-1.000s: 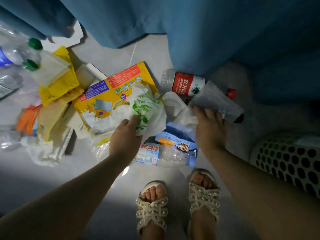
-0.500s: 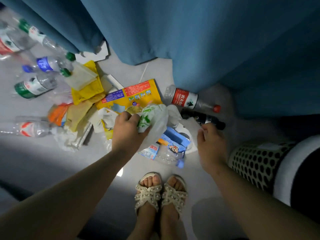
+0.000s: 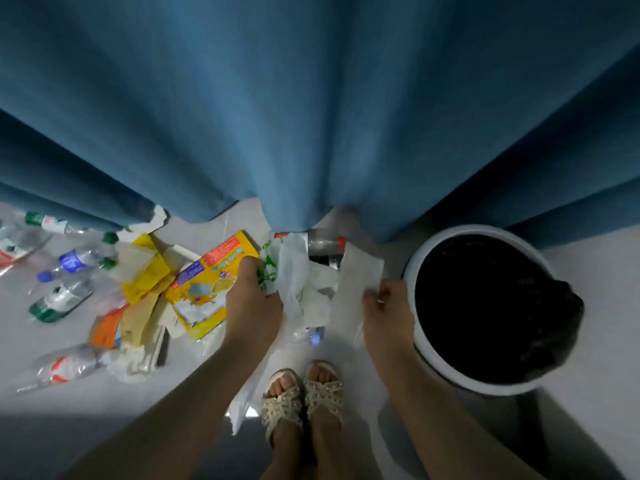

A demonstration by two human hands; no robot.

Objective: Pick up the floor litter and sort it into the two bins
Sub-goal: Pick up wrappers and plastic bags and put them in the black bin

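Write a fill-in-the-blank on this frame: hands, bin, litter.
The left hand grips a white bag printed in ___.
The right hand holds a pale wrapper next to the bin, which stands on the person's ___ side.
The large packet on the floor beside the left hand is mostly ___.
The curtain is ___.
Missing: green; right; yellow; blue.

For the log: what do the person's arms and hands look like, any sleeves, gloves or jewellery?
The left forearm and right forearm are bare to the frame edge, no sleeves in view. The left hand and right hand wear no gloves; no watch or bracelet shows. A ring cannot be ruled out.
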